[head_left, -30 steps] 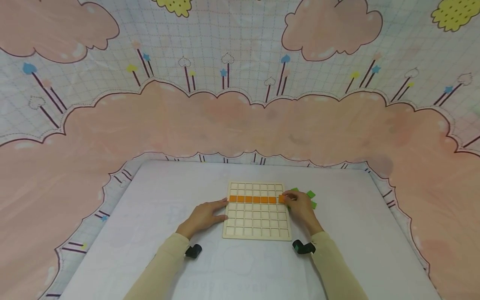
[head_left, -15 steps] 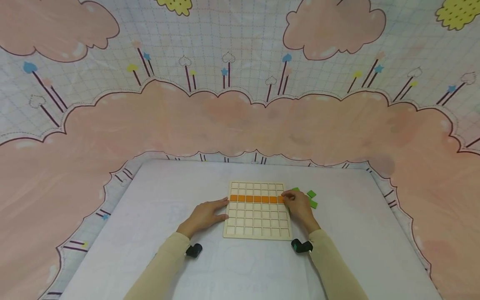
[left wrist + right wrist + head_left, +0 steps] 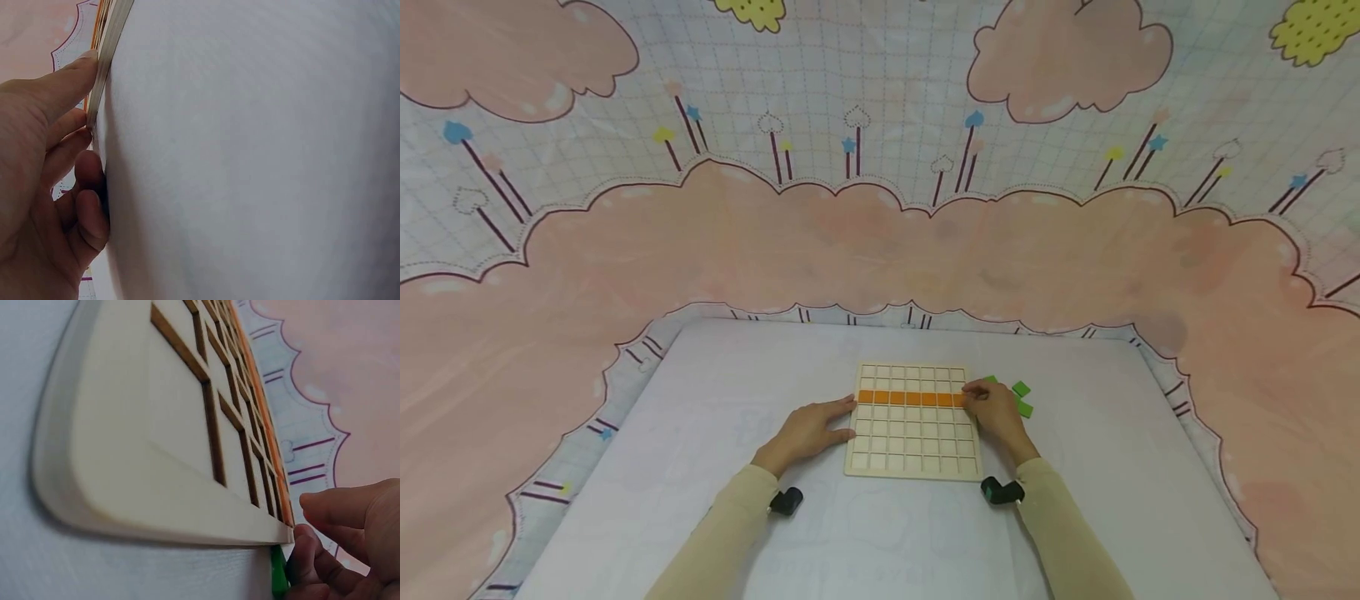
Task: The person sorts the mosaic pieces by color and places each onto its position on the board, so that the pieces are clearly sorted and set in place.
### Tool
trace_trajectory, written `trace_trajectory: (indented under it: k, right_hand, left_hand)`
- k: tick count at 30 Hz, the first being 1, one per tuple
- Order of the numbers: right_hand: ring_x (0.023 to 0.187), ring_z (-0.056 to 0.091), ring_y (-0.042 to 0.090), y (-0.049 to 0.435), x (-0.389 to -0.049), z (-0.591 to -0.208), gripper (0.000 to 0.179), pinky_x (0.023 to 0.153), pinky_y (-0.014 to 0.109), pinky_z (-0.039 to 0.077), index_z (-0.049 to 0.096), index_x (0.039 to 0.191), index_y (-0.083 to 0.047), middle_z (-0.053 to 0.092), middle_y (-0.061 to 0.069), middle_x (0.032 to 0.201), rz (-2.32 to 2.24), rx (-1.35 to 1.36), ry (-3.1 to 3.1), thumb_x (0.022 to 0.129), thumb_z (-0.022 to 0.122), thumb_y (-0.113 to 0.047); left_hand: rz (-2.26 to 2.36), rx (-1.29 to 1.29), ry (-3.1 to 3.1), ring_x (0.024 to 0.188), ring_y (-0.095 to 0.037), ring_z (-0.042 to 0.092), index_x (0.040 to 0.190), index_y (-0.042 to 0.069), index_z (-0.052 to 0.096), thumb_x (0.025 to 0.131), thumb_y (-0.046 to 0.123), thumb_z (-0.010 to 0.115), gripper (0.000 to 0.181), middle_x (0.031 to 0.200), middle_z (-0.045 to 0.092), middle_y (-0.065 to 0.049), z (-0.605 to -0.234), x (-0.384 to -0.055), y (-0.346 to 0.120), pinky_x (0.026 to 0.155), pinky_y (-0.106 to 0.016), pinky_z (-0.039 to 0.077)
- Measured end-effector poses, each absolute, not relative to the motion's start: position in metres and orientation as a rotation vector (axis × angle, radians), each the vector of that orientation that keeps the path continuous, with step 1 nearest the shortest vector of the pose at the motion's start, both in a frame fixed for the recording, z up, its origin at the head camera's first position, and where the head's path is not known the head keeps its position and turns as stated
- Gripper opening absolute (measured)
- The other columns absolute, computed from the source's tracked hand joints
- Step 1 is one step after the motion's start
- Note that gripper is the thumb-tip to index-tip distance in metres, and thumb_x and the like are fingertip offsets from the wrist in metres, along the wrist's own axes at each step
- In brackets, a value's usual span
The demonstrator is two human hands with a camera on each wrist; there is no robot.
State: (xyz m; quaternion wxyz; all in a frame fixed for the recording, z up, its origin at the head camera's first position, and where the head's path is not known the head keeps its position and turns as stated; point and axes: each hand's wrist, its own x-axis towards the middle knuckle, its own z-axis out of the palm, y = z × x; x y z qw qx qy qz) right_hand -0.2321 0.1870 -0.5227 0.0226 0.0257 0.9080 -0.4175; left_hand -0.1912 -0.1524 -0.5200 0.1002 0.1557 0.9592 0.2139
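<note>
A pale wooden grid board (image 3: 913, 476) lies flat on the white table, with orange square tiles (image 3: 913, 399) in one row across its upper part. My left hand (image 3: 807, 431) touches the board's left edge with forefinger and thumb. In the left wrist view its thumb rests along the edge and the other fingers are bent. My right hand (image 3: 997, 414) is at the row's right end, fingertips right beside the last orange tile (image 3: 958, 400). In the right wrist view its bent fingers stand at the board's edge with nothing pinched between them.
Several green square tiles (image 3: 1021, 389) lie right of the board, partly hidden by the right hand; one green tile (image 3: 278, 572) shows below the board's edge. Black wrist devices (image 3: 787, 501) sit at both cuffs. A patterned cloth (image 3: 880, 250) hangs behind the white table (image 3: 760, 358).
The right hand has moved the last orange tile slightly left, off the board's right border and into the end cell, and its pinch on it has loosened. The left hand has kept its place.
</note>
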Motion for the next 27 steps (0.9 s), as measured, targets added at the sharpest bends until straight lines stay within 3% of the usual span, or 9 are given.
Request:
trace_trajectory:
  k: [7, 18, 27]
  right_hand:
    - [0.086, 0.06, 0.022, 0.19, -0.228, -0.509, 0.023, 0.061, 0.022, 0.047, 0.07, 0.111, -0.006, 0.068, 0.012, 0.103, -1.352, 0.09, 2.794, 0.09, 0.068, -0.016]
    - [0.094, 0.065, 0.025, 0.196, -0.209, -0.481, 0.025, 0.072, 0.029, 0.054, 0.071, 0.113, -0.009, 0.07, 0.011, 0.107, -1.371, 0.014, 2.848, 0.092, 0.067, -0.022]
    - [0.095, 0.065, 0.026, 0.211, -0.195, -0.471, 0.026, 0.072, 0.026, 0.051, 0.07, 0.115, -0.007, 0.071, 0.011, 0.105, -1.347, -0.002, 2.907, 0.093, 0.066, -0.02]
  left_hand:
    - [0.65, 0.463, 2.833, 0.139, -0.027, 0.047, 0.144, 0.022, 0.051, 0.09, 0.045, 0.067, 0.061, 0.154, 0.043, 0.008, -0.519, -0.191, -0.153, 0.116, -0.05, 0.038]
    - [0.66, 0.441, 2.838, 0.14, -0.026, 0.046, 0.143, 0.025, 0.052, 0.09, 0.046, 0.068, 0.06, 0.154, 0.043, 0.01, -0.524, -0.192, -0.153, 0.116, -0.049, 0.038]
    - [0.648, 0.427, 2.848, 0.14, -0.025, 0.046, 0.143, 0.026, 0.052, 0.089, 0.047, 0.068, 0.06, 0.154, 0.043, 0.01, -0.525, -0.192, -0.153, 0.116, -0.049, 0.038]
